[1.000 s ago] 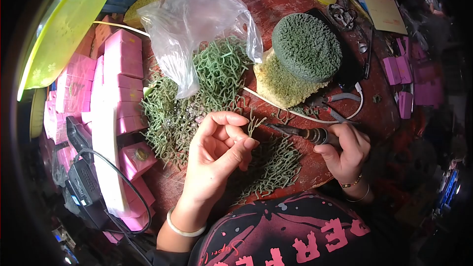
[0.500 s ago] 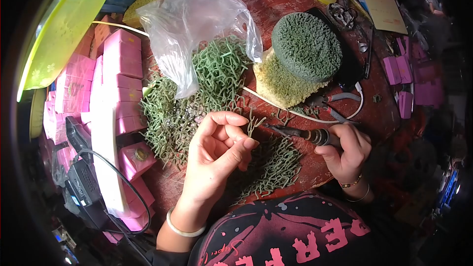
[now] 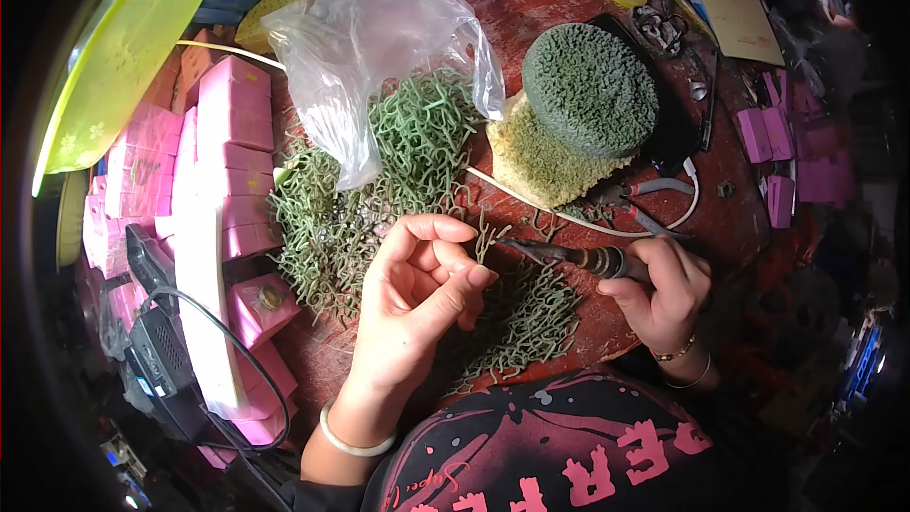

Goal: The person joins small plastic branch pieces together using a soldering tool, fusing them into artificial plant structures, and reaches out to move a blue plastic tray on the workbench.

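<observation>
My left hand [image 3: 417, 284] pinches a small branched, greenish twig-like piece [image 3: 485, 235] between thumb and fingertips. In my right hand [image 3: 666, 286] is a soldering-iron-like tool [image 3: 597, 260] with a dark tapered tip and a brass-toned collar. Its tip points left, very close to the branched piece; whether they touch I cannot tell. Behind my left hand lies a large heap of green twig-like pieces [image 3: 422, 133]. Below the tool spreads a second, darker pile of such pieces [image 3: 531, 322], partly hidden by my left hand.
A crumpled clear plastic bag [image 3: 398, 24] lies over the heap. A round green rough-topped block [image 3: 590, 90] rests on a yellowish sponge [image 3: 517, 156]. Pliers [image 3: 654, 188] and a white cable [image 3: 697, 194] lie right of it. Pink boxes [image 3: 237, 114] are stacked at left.
My right hand has shifted slightly left, bringing the tool's tip nearer to the branched piece. My left hand stays in place, still pinching it.
</observation>
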